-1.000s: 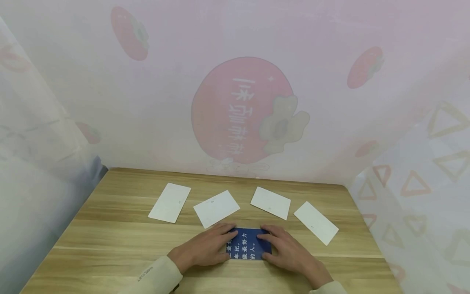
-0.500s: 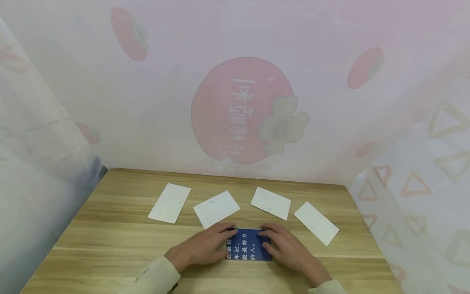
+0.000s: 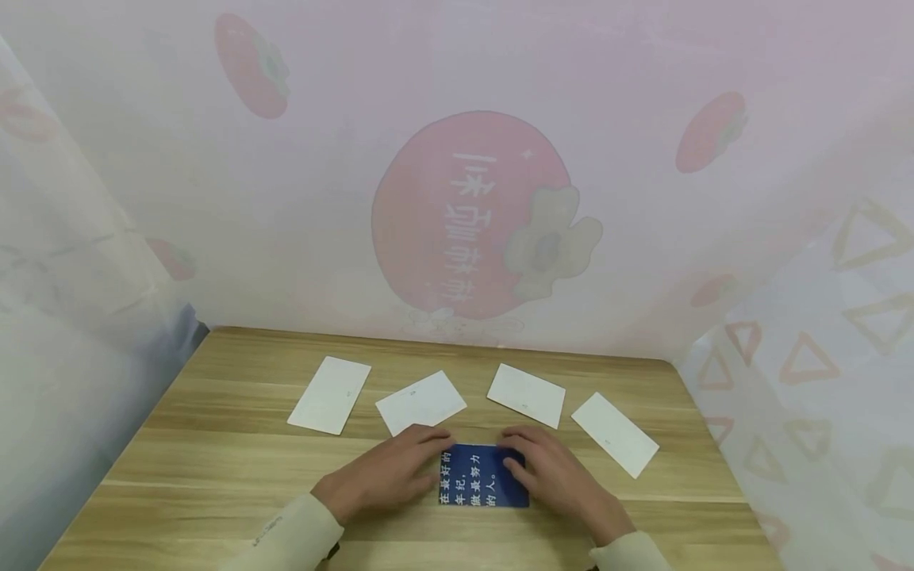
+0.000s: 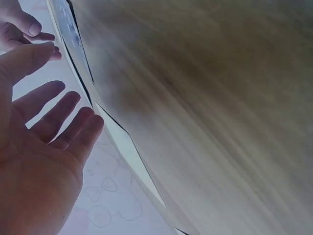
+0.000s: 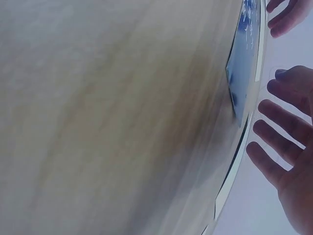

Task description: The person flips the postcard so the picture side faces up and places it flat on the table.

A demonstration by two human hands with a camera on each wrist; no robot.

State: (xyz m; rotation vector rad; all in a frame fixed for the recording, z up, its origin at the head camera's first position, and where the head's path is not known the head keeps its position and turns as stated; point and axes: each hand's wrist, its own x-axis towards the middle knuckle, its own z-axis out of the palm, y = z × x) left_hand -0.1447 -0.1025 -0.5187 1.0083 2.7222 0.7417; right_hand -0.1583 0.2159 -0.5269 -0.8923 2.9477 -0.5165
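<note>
A blue card (image 3: 481, 480) with white printed characters lies flat on the wooden table near its front. Just left of it is my left hand (image 3: 389, 473), apart from the card, its fingers loosely bent and holding nothing. On the other side my right hand (image 3: 560, 476) hovers at the card's right edge, overlapping it in the head view. In the right wrist view the fingers (image 5: 281, 137) are spread with nothing between them, and the blue card (image 5: 243, 63) lies beyond. The left wrist view shows the palm and fingers (image 4: 56, 117) relaxed, away from the table.
Several white cards lie in an arc behind the blue one: a far-left card (image 3: 330, 395), a tilted card (image 3: 421, 401) partly behind my left hand, a third card (image 3: 527, 395), and a right card (image 3: 616, 434). A printed curtain (image 3: 321, 198) surrounds the table (image 3: 214, 476).
My left hand has drawn back leftward off the blue card, uncovering its left column of characters. My right hand has lifted slightly from the right edge. The cards have stayed in place.
</note>
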